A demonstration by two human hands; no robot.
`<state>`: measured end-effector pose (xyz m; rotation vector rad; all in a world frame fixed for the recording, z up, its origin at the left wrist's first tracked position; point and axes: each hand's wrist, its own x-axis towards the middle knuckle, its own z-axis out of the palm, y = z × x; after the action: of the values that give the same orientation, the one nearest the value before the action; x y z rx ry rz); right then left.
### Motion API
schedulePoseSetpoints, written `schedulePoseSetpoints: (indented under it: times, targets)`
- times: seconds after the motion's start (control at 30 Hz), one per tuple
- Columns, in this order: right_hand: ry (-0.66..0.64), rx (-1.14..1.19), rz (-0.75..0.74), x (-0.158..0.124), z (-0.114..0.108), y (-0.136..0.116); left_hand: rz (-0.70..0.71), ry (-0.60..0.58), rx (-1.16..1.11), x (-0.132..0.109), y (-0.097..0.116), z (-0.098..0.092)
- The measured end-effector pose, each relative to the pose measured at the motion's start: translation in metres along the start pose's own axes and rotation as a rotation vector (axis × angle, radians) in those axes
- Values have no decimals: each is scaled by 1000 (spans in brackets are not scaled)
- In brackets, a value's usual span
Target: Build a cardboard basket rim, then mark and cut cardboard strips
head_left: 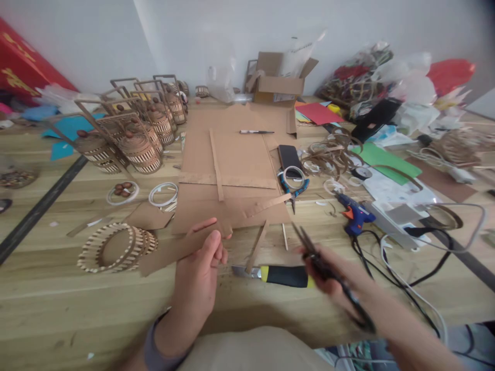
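Between the thumb and fingers of my left hand [201,265] is a brown cardboard strip [166,256], slanting from lower left toward the upper right. My right hand [334,275] is closed round a pair of black scissors [323,265], its blades pointing up and left; the hand is blurred by motion. A utility knife [286,276] with a black and yellow handle lies just left of my right hand. Large cardboard sheets [243,154] are spread ahead of both hands, with a narrow cardboard strip [216,165] on top.
Several small woven baskets [141,149] with tall handles stand at back left. Nearer are woven rings [112,247]. Pliers [294,188], a phone [289,158] and a blue glue gun [353,212] with loose cables lie to the right. A cardboard box [278,85] stands behind.
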<state>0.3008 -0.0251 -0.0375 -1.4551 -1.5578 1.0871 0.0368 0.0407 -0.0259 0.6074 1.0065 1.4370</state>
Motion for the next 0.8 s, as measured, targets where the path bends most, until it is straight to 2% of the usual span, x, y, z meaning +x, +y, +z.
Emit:
schedulePoseSetpoints:
  times: [0.07, 0.17, 0.23, 0.43, 0.8]
  targets:
    - [-194, 131, -67, -3, 35, -6, 36, -8, 39, -3, -1, 1]
    - [-202, 271, -84, 5, 78, -14, 40, -9, 127, -7, -2, -1]
    - [-201, 307, -99, 13, 93, -23, 1, -15, 176, -10, -2, -2]
    - [-196, 268, -58, 29, 98, -52, -78, -59, 222, -16, -6, -4]
    - [-148, 267, -101, 31, 101, -60, -101, -72, 221, -16, -8, -1]
